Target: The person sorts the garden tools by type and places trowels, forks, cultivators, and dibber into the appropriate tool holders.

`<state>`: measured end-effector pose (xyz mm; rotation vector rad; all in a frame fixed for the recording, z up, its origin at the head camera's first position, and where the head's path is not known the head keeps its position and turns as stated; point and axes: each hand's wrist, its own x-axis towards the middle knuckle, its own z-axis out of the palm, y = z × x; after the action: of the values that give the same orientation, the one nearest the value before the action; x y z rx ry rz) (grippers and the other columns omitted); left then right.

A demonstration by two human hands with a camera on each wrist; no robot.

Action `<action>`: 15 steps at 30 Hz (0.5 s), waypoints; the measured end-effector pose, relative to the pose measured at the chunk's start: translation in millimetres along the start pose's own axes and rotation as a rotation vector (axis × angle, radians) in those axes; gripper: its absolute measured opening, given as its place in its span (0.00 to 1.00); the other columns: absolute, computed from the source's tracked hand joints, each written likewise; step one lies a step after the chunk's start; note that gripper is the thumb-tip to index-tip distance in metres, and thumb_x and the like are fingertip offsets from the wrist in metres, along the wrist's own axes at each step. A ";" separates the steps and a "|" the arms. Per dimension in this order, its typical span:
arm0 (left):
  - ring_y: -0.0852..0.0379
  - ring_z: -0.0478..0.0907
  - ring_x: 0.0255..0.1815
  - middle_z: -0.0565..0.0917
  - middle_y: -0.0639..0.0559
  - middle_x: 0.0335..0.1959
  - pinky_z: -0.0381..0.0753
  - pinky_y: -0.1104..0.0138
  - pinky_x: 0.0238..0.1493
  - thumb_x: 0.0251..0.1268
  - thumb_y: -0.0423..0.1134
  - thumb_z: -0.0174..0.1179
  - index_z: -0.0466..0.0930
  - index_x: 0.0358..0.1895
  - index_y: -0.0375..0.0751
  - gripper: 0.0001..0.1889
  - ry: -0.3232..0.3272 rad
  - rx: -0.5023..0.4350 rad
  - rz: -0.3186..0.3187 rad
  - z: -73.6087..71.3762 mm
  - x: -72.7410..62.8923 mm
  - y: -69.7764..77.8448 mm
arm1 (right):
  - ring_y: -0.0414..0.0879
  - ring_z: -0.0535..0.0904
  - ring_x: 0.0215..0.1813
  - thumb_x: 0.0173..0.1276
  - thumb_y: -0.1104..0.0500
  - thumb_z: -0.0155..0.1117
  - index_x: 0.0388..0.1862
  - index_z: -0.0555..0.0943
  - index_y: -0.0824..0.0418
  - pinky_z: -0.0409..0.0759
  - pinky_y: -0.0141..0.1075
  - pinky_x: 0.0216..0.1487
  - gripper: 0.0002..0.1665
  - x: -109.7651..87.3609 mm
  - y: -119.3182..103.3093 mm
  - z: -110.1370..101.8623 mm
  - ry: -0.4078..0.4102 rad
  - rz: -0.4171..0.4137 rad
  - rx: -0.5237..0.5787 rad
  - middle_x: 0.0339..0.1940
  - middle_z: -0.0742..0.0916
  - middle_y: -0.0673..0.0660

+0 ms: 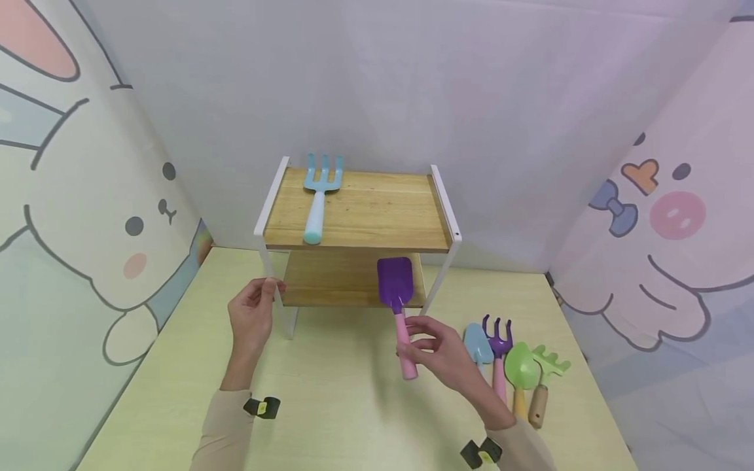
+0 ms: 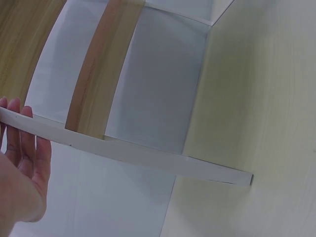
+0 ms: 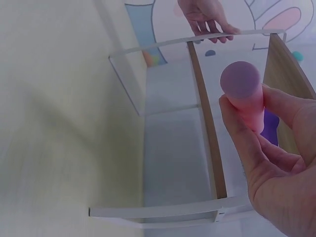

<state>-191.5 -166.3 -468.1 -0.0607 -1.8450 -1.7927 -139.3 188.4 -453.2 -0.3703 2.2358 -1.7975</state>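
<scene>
A two-tier wooden shelf (image 1: 377, 209) with white metal legs stands at the back of the table. My left hand (image 1: 252, 314) grips its left front leg (image 2: 123, 154), the fingers reaching round behind it in the left wrist view. My right hand (image 1: 438, 350) pinches the pink handle (image 3: 247, 106) of a toy shovel (image 1: 396, 281). The shovel's purple square blade points up and away, in front of the lower board (image 1: 330, 278). On the left of the top board lies a light blue toy fork (image 1: 317, 209), tines toward the back.
Right of the shelf, several toy garden tools lie on the table (image 1: 330, 405): a blue trowel (image 1: 478, 343), a purple fork (image 1: 499, 347), a green spoon-shaped shovel (image 1: 521, 366) and a green rake (image 1: 549, 362). Cloth with cartoon animals hangs round the table.
</scene>
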 end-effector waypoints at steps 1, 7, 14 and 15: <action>0.60 0.87 0.35 0.89 0.56 0.32 0.80 0.76 0.40 0.78 0.30 0.57 0.84 0.39 0.23 0.11 0.001 -0.002 -0.001 0.1 0.2 -0.1 | 0.53 0.89 0.48 0.69 0.59 0.73 0.68 0.76 0.63 0.87 0.39 0.43 0.30 1.3 -0.8 0.3 0.000 0.001 0.007 0.57 0.84 0.66; 0.61 0.87 0.35 0.89 0.57 0.31 0.80 0.75 0.41 0.78 0.32 0.58 0.84 0.38 0.22 0.13 0.006 -0.008 -0.002 -0.1 1.6 -4.6 | 0.54 0.89 0.48 0.68 0.59 0.74 0.68 0.76 0.63 0.87 0.39 0.43 0.31 10.2 -7.1 3.5 0.013 0.004 0.020 0.57 0.84 0.65; 0.65 0.86 0.35 0.89 0.56 0.33 0.78 0.76 0.40 0.78 0.29 0.57 0.83 0.40 0.21 0.11 0.001 0.003 -0.006 -1.3 0.6 -3.6 | 0.54 0.90 0.47 0.67 0.59 0.75 0.68 0.76 0.66 0.88 0.41 0.42 0.32 23.2 -14.0 9.5 0.028 0.015 0.033 0.56 0.85 0.65; 0.65 0.86 0.35 0.90 0.56 0.33 0.79 0.76 0.40 0.78 0.29 0.57 0.83 0.39 0.21 0.11 0.003 0.001 -0.006 -1.3 0.2 -2.9 | 0.54 0.90 0.47 0.67 0.60 0.75 0.68 0.76 0.67 0.88 0.41 0.43 0.32 25.1 -14.4 10.4 0.026 0.015 0.043 0.56 0.85 0.65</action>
<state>-192.4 -167.9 -470.7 -0.0523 -1.8453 -1.7951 -158.6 167.1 -442.2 -0.3229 2.2076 -1.8499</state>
